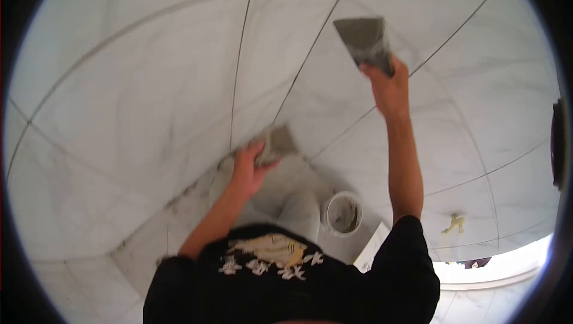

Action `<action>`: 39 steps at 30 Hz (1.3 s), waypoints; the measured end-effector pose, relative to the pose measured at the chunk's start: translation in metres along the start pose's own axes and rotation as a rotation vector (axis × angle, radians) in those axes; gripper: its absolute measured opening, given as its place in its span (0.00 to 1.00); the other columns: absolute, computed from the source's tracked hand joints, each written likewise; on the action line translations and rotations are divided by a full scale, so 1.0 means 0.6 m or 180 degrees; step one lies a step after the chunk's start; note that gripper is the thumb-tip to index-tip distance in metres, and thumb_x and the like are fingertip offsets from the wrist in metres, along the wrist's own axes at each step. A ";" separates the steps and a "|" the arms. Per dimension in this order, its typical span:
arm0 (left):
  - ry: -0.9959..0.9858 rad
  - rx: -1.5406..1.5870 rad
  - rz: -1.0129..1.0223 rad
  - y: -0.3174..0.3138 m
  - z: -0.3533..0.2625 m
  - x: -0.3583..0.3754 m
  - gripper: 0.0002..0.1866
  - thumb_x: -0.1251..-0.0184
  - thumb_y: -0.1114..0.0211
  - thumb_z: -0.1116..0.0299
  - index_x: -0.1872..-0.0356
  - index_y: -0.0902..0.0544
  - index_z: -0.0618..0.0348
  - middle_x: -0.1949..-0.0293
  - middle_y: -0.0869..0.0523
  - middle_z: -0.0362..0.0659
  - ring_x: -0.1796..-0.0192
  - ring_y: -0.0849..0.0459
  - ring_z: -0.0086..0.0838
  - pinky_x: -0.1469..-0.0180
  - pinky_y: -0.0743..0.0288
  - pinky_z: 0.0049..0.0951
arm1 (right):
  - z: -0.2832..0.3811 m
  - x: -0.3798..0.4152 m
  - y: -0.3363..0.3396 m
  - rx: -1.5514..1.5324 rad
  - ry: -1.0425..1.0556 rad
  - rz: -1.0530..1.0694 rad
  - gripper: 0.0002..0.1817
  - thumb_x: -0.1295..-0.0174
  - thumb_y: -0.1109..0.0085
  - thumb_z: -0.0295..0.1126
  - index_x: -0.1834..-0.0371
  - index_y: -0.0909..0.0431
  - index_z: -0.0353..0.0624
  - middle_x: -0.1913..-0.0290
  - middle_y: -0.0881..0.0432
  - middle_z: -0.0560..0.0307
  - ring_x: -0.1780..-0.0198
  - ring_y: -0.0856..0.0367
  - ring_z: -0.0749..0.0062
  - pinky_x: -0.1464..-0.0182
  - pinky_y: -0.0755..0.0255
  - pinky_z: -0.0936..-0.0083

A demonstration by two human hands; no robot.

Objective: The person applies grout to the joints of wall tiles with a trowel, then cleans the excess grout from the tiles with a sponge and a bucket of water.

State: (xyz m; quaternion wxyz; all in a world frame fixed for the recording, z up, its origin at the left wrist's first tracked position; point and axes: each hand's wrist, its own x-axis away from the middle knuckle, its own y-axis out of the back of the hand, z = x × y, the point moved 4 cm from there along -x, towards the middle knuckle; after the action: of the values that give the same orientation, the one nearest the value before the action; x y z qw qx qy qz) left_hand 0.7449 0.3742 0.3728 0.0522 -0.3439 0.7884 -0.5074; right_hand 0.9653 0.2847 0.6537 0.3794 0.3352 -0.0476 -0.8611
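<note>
My right hand (391, 88) is raised against the white marbled tile wall (334, 85), its fingers closed round the handle of a putty knife (363, 33). That knife's wide, grey-smeared blade points up and lies close over the tiles, right of a dark joint line. Lower and to the left, my left hand (248, 169) grips a second putty knife (280, 142), slightly blurred. Grey paste coats its blade, and the handle is mostly hidden by my fingers. This knife is in front of my knees, near the lower ends of two joint lines.
A white bucket (326, 213) with grey residue inside stands on the floor by my legs. Right of it is a white board-like piece (371, 246). A yellowish smear (455, 223) marks the wall at the lower right. Dirt lies along the floor edge (173, 204) at left.
</note>
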 end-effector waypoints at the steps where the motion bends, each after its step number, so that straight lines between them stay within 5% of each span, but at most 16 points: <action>1: -0.0011 0.0031 0.0057 -0.044 -0.026 0.013 0.15 0.26 0.42 0.67 0.43 0.22 0.59 0.47 0.16 0.44 0.46 0.16 0.36 0.44 0.17 0.47 | -0.022 0.071 -0.027 0.0190 -0.0193 0.0211 0.20 0.46 0.39 0.19 0.46 0.19 0.32 0.55 0.17 0.60 0.53 0.23 0.75 0.46 0.30 0.79; 2: -0.0117 0.0018 0.0201 -0.074 -0.041 0.020 0.15 0.25 0.43 0.66 0.42 0.23 0.60 0.47 0.16 0.45 0.47 0.15 0.36 0.45 0.15 0.46 | -0.034 0.127 -0.045 0.0396 -0.0335 0.0418 0.24 0.46 0.40 0.16 0.42 0.20 0.34 0.50 0.15 0.58 0.48 0.20 0.71 0.41 0.30 0.78; 5: -0.0275 -0.0111 0.0450 -0.132 -0.073 0.042 0.17 0.24 0.43 0.66 0.39 0.27 0.61 0.46 0.17 0.48 0.47 0.14 0.37 0.46 0.14 0.46 | -0.007 0.212 -0.086 0.0332 0.0811 0.1059 0.38 0.55 0.46 0.07 0.34 0.24 0.39 0.33 0.22 0.46 0.31 0.25 0.54 0.29 0.34 0.66; 9: -0.0543 -0.0383 0.0581 -0.153 -0.062 0.066 0.19 0.23 0.42 0.66 0.37 0.31 0.61 0.45 0.19 0.50 0.45 0.15 0.38 0.45 0.14 0.48 | -0.009 0.249 -0.069 0.1200 0.1505 0.1013 0.45 0.62 0.48 0.05 0.32 0.25 0.41 0.30 0.26 0.49 0.28 0.30 0.51 0.25 0.40 0.52; 16: -0.0520 -0.0609 0.0685 -0.137 -0.046 0.077 0.20 0.22 0.43 0.65 0.36 0.32 0.60 0.43 0.19 0.49 0.44 0.15 0.38 0.48 0.13 0.47 | -0.098 0.233 -0.032 0.1647 0.1671 0.0629 0.46 0.64 0.45 0.07 0.32 0.26 0.42 0.30 0.25 0.51 0.26 0.32 0.51 0.24 0.43 0.52; 19: -0.0488 -0.0405 0.0835 -0.125 -0.049 0.074 0.20 0.22 0.43 0.65 0.35 0.33 0.60 0.43 0.19 0.49 0.45 0.14 0.37 0.48 0.12 0.45 | -0.119 0.243 -0.025 0.2623 0.1618 0.0485 0.40 0.56 0.46 0.07 0.33 0.25 0.41 0.36 0.21 0.50 0.34 0.24 0.54 0.30 0.32 0.54; 21: -0.0645 -0.0323 0.0808 -0.118 -0.062 0.067 0.21 0.23 0.42 0.66 0.34 0.33 0.60 0.43 0.18 0.48 0.45 0.14 0.36 0.48 0.12 0.44 | -0.130 0.265 -0.006 0.0842 -0.0099 -0.0355 0.26 0.44 0.44 0.14 0.38 0.24 0.34 0.45 0.17 0.47 0.47 0.16 0.57 0.46 0.20 0.58; 22: -0.0658 -0.0317 0.0756 -0.113 -0.060 0.064 0.21 0.23 0.42 0.66 0.34 0.33 0.60 0.43 0.18 0.48 0.45 0.14 0.36 0.48 0.12 0.44 | -0.116 0.283 -0.005 0.0816 -0.0117 -0.0310 0.26 0.44 0.44 0.14 0.38 0.24 0.34 0.45 0.17 0.47 0.47 0.16 0.57 0.46 0.20 0.58; 24: -0.0792 -0.0620 0.0594 -0.096 -0.063 0.056 0.22 0.23 0.41 0.66 0.34 0.33 0.59 0.43 0.18 0.48 0.45 0.14 0.35 0.47 0.13 0.43 | -0.100 0.319 -0.015 -0.2619 -0.1797 -0.0754 0.16 0.34 0.44 0.27 0.45 0.22 0.30 0.52 0.16 0.47 0.55 0.15 0.59 0.57 0.20 0.62; 31: -0.0954 -0.0945 0.0650 -0.088 -0.035 0.059 0.22 0.23 0.41 0.67 0.33 0.33 0.58 0.42 0.19 0.48 0.40 0.17 0.36 0.42 0.15 0.47 | -0.076 0.377 -0.067 -0.2689 -0.2815 -0.0504 0.16 0.32 0.44 0.31 0.51 0.24 0.25 0.58 0.16 0.44 0.61 0.14 0.60 0.65 0.16 0.67; 39: -0.1768 -0.2156 0.0870 -0.071 -0.023 0.053 0.19 0.25 0.36 0.67 0.38 0.27 0.59 0.53 0.19 0.37 0.54 0.24 0.16 0.48 0.29 0.19 | -0.099 0.351 -0.079 -0.2902 -0.3117 -0.0420 0.17 0.33 0.45 0.33 0.50 0.25 0.28 0.58 0.16 0.44 0.63 0.13 0.58 0.67 0.13 0.67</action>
State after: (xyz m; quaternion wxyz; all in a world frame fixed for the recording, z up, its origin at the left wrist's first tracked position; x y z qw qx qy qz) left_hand 0.7358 0.3555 0.4233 0.2126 -0.3575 0.9041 -0.0980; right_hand 0.8696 0.1843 0.4781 0.3642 -0.2857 0.1747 -0.8690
